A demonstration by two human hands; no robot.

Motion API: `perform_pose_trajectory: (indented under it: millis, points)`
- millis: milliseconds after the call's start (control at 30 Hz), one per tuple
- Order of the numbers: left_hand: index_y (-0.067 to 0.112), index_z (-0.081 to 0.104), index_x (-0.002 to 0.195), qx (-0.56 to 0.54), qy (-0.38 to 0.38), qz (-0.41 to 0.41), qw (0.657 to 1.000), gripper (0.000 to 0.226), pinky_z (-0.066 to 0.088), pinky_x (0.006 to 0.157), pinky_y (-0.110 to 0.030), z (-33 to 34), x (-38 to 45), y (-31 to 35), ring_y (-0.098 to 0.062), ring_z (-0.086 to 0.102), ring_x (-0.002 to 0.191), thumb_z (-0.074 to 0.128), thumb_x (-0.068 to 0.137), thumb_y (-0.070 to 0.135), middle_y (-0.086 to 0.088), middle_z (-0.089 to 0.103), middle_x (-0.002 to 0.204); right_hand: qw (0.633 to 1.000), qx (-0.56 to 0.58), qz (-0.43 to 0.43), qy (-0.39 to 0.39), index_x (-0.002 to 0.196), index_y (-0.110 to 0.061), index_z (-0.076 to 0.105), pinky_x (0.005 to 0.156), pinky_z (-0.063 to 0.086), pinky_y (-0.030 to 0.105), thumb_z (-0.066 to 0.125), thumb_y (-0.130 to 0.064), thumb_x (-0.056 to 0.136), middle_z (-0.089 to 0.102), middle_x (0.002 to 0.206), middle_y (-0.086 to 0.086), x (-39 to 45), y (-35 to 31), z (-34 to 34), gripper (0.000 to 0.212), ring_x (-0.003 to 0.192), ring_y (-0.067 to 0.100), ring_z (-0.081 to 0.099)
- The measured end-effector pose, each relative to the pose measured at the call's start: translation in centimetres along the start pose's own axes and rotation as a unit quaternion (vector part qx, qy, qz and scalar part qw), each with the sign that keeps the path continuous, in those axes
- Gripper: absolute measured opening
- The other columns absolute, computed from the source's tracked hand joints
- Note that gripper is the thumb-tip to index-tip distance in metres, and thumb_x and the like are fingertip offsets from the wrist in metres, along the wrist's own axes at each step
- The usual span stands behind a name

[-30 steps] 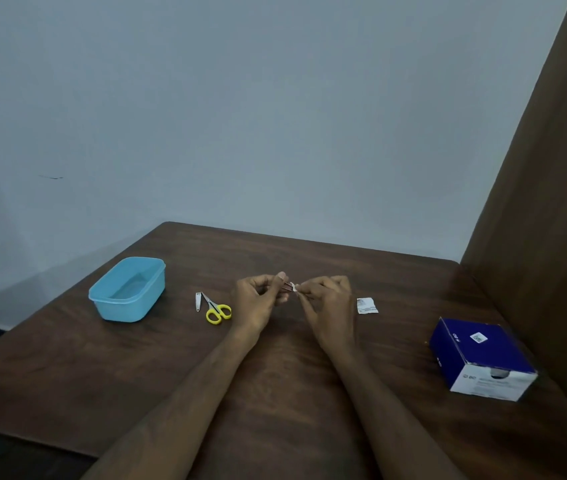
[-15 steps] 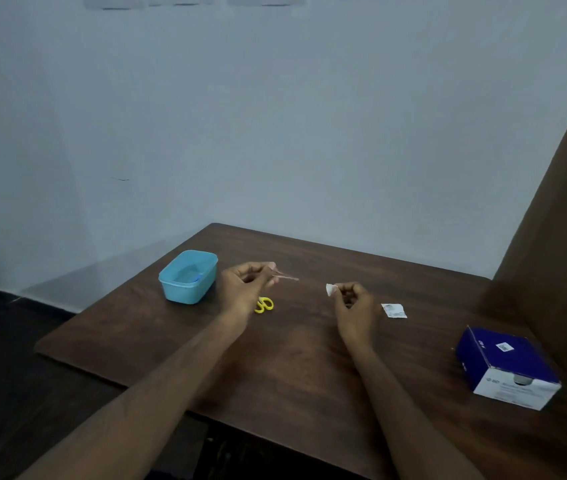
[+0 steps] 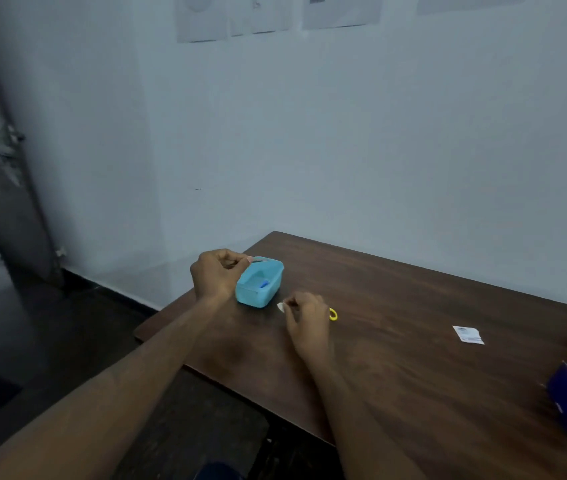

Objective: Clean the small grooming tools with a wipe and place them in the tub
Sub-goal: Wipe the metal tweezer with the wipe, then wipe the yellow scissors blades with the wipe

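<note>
since half a second ago the left hand (image 3: pixel 218 273) has carried the thin metal tool (image 3: pixel 258 260) leftward from mid-table to just over the far rim of the blue tub (image 3: pixel 258 299), and the right hand (image 3: pixel 306 315) has followed toward the tub.

head view: the left hand pinches the tool between thumb and fingertips, its tip poking over the tub's opening. the right hand, just beside the tub's near right corner, pinches the small white wipe (image 3: pixel 280 306); the two hands are apart. yellow scissors (image 3: pixel 333 314) peek out behind the right hand on the table (image 3: pixel 413 358). something small and blue already lies in the tub.

the step looks like dropping the wiped tool in. next, the left fingers need to loosen over the opening.
</note>
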State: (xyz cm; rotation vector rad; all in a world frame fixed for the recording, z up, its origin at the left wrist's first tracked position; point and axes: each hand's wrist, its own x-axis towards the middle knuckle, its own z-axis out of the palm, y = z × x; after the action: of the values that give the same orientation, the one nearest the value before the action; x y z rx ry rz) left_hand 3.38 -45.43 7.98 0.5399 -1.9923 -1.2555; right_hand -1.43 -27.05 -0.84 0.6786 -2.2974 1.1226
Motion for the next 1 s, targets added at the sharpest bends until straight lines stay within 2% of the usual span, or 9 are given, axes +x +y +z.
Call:
perform_pose_trajectory:
  millis: [100, 200, 333, 400, 467, 600, 800, 867, 1000]
  points:
    - [0.031, 0.083, 0.081, 0.073, -0.002, 0.004, 0.997, 0.010, 0.058, 0.069, -0.019, 0.3, 0.6, -1.0, 0.000, 0.071, 0.076, 0.092, 0.083, 0.035, 0.015, 0.078, 0.081, 0.999, -0.024, -0.029, -0.008, 0.082, -0.016, 0.067, 0.073, 0.032, 0.030, 0.074, -0.008, 0.091, 0.068, 0.085, 0.001, -0.3, 0.5, 0.3, 0.014, 0.081, 0.018, 0.053]
    - [0.035, 0.083, 0.083, 0.204, -0.023, 0.000, 0.979, 0.013, 0.053, 0.064, -0.025, 1.2, 1.5, -1.0, -0.007, 0.069, 0.079, 0.091, 0.081, 0.044, 0.015, 0.078, 0.084, 0.999, -0.025, -0.039, -0.014, 0.076, -0.017, 0.063, 0.073, 0.041, 0.034, 0.077, -0.011, 0.090, 0.067, 0.077, 0.000, -0.1, 1.1, 1.0, 0.021, 0.076, 0.022, 0.056]
    - [0.032, 0.079, 0.078, 0.313, -0.054, 0.033, 0.948, 0.011, 0.053, 0.068, -0.027, 2.7, 2.8, -0.6, -0.015, 0.072, 0.084, 0.086, 0.086, 0.037, 0.013, 0.079, 0.090, 0.998, -0.023, -0.043, -0.033, 0.076, -0.019, 0.063, 0.079, 0.048, 0.037, 0.077, -0.013, 0.089, 0.067, 0.076, -0.003, -0.1, 1.1, 1.1, 0.020, 0.074, 0.020, 0.058]
    - [0.029, 0.081, 0.083, 0.387, -0.080, 0.062, 0.917, 0.004, 0.057, 0.069, -0.029, 3.3, 2.9, -0.7, -0.018, 0.072, 0.082, 0.082, 0.086, 0.030, 0.007, 0.079, 0.092, 0.999, -0.007, -0.020, -0.026, 0.076, -0.018, 0.069, 0.080, 0.046, 0.029, 0.079, -0.012, 0.088, 0.070, 0.075, -0.007, -0.2, 1.3, 0.7, 0.017, 0.072, 0.017, 0.061]
    - [0.028, 0.082, 0.086, 0.425, -0.099, 0.066, 0.897, 0.004, 0.055, 0.067, -0.029, 3.5, 3.1, -0.6, -0.021, 0.072, 0.081, 0.084, 0.086, 0.033, 0.003, 0.078, 0.091, 0.999, 0.019, 0.014, -0.021, 0.079, -0.019, 0.074, 0.075, 0.042, 0.013, 0.081, -0.011, 0.088, 0.070, 0.076, -0.013, -0.2, 1.0, 0.1, 0.015, 0.071, 0.007, 0.064]
    - [0.027, 0.084, 0.097, 0.458, -0.110, 0.066, 0.880, 0.023, 0.055, 0.066, -0.030, 3.7, 3.9, -0.6, -0.018, 0.071, 0.082, 0.086, 0.085, 0.046, 0.002, 0.079, 0.095, 0.989, 0.086, 0.119, -0.023, 0.085, -0.019, 0.078, 0.068, 0.042, 0.000, 0.079, -0.012, 0.091, 0.069, 0.078, -0.019, 0.1, 0.8, -1.0, 0.009, 0.073, -0.010, 0.065]
    - [0.031, 0.084, 0.110, 0.478, -0.137, 0.108, 0.861, 0.031, 0.054, 0.072, -0.027, 3.2, 4.1, -0.4, -0.016, 0.071, 0.093, 0.083, 0.088, 0.052, 0.004, 0.080, 0.111, 0.974, 0.130, 0.183, 0.026, 0.091, -0.022, 0.081, 0.066, 0.042, -0.001, 0.082, -0.013, 0.091, 0.073, 0.081, -0.016, 0.0, 1.1, -1.4, 0.009, 0.076, -0.006, 0.066]
    - [0.034, 0.081, 0.118, 0.455, -0.119, 0.127, 0.873, 0.037, 0.054, 0.077, -0.028, 2.9, 3.9, -0.3, -0.016, 0.070, 0.102, 0.076, 0.092, 0.059, 0.005, 0.078, 0.120, 0.971, 0.140, 0.187, 0.039, 0.090, -0.024, 0.081, 0.066, 0.044, 0.002, 0.082, -0.015, 0.091, 0.074, 0.081, -0.018, 0.1, 1.1, -1.4, 0.009, 0.074, -0.007, 0.067]
    - [0.031, 0.063, 0.141, 0.407, -0.046, 0.133, 0.903, 0.087, 0.052, 0.087, -0.035, 3.5, 1.3, -0.8, -0.022, 0.056, 0.125, 0.061, 0.078, 0.090, 0.004, 0.068, 0.133, 0.964, 0.156, 0.200, 0.073, 0.089, -0.025, 0.080, 0.067, 0.050, 0.009, 0.084, -0.021, 0.090, 0.076, 0.080, -0.017, 0.2, 1.4, -1.4, 0.006, 0.075, -0.007, 0.068]
